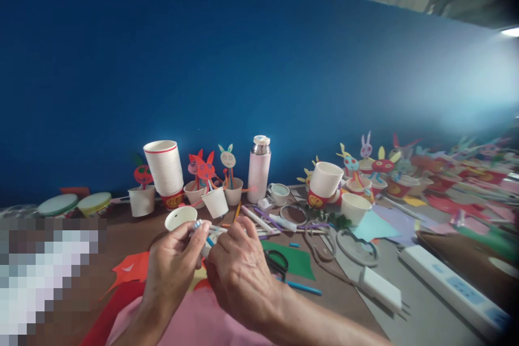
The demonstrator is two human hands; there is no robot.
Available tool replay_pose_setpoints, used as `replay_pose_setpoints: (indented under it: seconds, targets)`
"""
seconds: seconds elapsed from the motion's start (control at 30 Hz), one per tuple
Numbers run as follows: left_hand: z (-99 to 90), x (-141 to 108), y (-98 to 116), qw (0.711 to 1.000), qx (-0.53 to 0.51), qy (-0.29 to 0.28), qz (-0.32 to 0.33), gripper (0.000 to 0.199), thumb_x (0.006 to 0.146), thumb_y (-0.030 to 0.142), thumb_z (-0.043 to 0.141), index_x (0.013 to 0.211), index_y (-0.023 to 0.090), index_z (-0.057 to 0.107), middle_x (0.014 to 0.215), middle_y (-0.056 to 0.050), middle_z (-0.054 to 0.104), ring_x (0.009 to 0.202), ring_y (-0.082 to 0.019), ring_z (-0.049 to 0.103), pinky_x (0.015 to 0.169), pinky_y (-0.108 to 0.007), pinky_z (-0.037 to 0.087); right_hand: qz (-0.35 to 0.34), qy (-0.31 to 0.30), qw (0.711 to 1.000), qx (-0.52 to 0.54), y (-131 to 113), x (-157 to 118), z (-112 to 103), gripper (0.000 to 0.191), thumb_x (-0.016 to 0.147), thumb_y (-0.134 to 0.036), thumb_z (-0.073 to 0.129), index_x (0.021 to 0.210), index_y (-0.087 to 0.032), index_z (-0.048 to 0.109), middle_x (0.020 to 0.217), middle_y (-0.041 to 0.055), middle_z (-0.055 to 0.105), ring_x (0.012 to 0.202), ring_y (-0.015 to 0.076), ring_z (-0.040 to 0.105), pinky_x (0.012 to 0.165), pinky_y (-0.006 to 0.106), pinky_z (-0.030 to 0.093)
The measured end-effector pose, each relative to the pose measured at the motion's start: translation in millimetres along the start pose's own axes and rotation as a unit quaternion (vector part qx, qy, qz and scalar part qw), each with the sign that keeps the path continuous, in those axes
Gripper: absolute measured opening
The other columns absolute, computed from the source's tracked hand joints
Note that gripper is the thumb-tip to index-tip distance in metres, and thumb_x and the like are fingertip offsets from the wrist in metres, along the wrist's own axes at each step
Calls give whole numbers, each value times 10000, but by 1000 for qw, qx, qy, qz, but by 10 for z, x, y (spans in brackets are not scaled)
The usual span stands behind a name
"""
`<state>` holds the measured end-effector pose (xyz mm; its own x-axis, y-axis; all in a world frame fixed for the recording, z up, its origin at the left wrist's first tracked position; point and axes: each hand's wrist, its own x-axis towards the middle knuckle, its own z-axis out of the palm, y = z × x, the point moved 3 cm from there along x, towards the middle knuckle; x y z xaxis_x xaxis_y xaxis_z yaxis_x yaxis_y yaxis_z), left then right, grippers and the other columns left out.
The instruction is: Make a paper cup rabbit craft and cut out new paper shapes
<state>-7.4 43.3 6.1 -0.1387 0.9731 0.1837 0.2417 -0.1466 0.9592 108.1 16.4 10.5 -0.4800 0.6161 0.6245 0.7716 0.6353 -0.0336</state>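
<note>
My left hand point(172, 267) is closed, with thumb and forefinger pinched together. A small silvery-blue bit shows at its fingertips. Just to the right, my right hand point(239, 267) is curled, its back towards me. Between the two hands runs a thin blue stick point(210, 241), pinched from both sides; its kind is unclear and its right end is hidden by my right fingers. Directly behind the hands stands an open white paper cup point(178, 218) with a small dark hole inside. Black-handled scissors point(277, 263) lie beside my right hand, partly covered by it.
Cups with paper animal figures point(206, 166) line the back, near a tall cup stack point(164, 167) and a pink thermos point(259, 170). Green paper point(295, 259), pink paper point(190, 319) and markers point(257, 219) lie around. A charger point(380, 287) and power strip point(454, 286) sit right.
</note>
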Motion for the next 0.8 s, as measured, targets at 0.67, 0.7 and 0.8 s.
replay_pose_setpoints:
  seconds: [0.67, 0.7, 0.8]
  targets:
    - [-111, 158, -102, 998, 6, -59, -6, 324, 705, 480, 622, 646, 162, 624, 456, 74, 398, 436, -72, 327, 388, -153, 266, 102, 30, 981, 160, 263, 104, -262, 173, 879, -286, 486, 858, -200, 634, 858, 26, 637, 850, 173, 511, 813, 349, 354]
    - [-113, 162, -91, 997, -8, -70, -9, 326, 702, 479, 627, 636, 160, 626, 451, 74, 401, 431, -70, 319, 383, -154, 257, 112, 22, 975, 190, 324, 117, -301, 172, 887, -266, 480, 894, -194, 637, 881, 28, 637, 866, 165, 522, 814, 331, 367]
    - [-115, 183, -89, 992, -72, -103, -31, 293, 690, 459, 655, 716, 167, 662, 487, 63, 482, 428, -66, 336, 376, -152, 263, 127, -43, 953, 271, 483, 122, -337, 183, 825, -327, 586, 957, -212, 638, 980, 25, 629, 936, 165, 544, 824, 304, 400]
